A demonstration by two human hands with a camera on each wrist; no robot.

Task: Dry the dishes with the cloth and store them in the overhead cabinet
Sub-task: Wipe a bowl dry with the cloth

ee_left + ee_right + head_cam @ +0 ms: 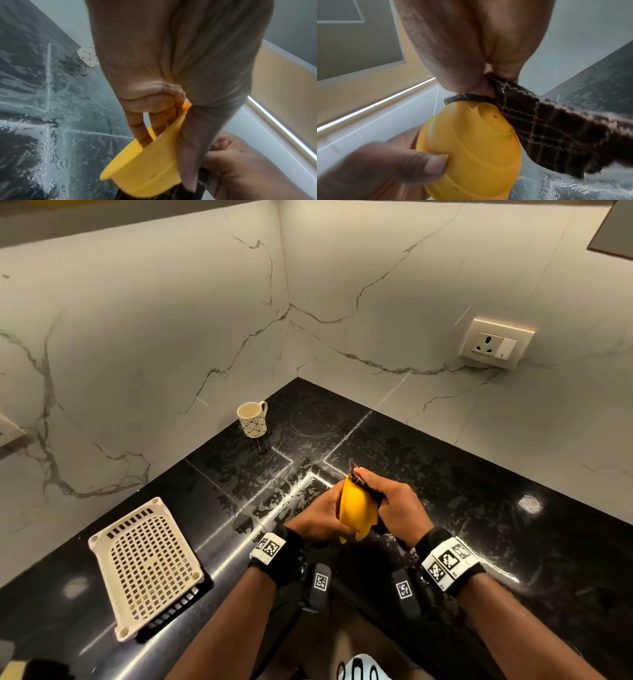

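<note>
Head view: left hand (320, 517) grip holds yellow bowl (356, 513) above worktop (479, 474), fingers inside rim, thumb on outer wall. Right hand (394, 501) grip pinches dark checked cloth (547, 128) against bowl's base side. Bowl tilted on edge between both hands, base toward right hand. Cloth hangs below right hand, touching bowl. Worktop black, wet patches near hands. Patterned mug (252, 419) upright near wall corner, well apart from hands. Cream rack (147, 563) on worktop at left. Wall socket (495, 344) at right.
</note>
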